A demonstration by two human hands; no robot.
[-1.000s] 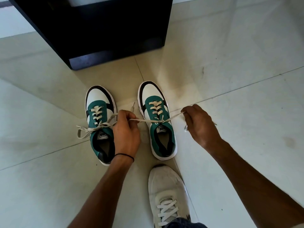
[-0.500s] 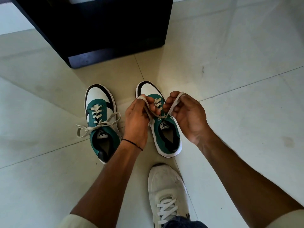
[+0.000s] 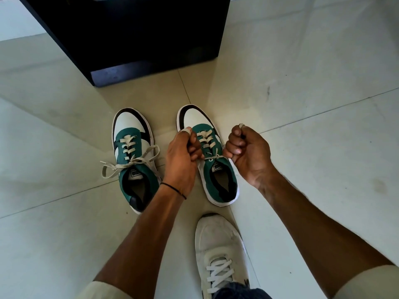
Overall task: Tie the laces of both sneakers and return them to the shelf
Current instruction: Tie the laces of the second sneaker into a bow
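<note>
— Kneeling over two green-and-white sneakers on the tiled floor [image 3: 302,190], toes toward the black shelf base [image 3: 151,50]. Any grip on the laces?

— Yes. Left hand [image 3: 181,158] closed into a fist beside the right sneaker [image 3: 213,165], cream lace [image 3: 212,157] looped over the fingertip at top. Right hand [image 3: 248,154] likewise closed, another loop poking above the forefinger.

— And between the fists?

— Lace drawn taut across the top eyelets, just above the tongue label.

— Left sneaker [image 3: 131,160]?

— Standing just beside its mate, apart from both hands, bow already tied, loops and ends splayed over both sides onto the floor.

— Anything else?

— Thin black band [image 3: 172,187] round the left wrist; worn white shoe [image 3: 220,251] near the bottom edge.
</note>
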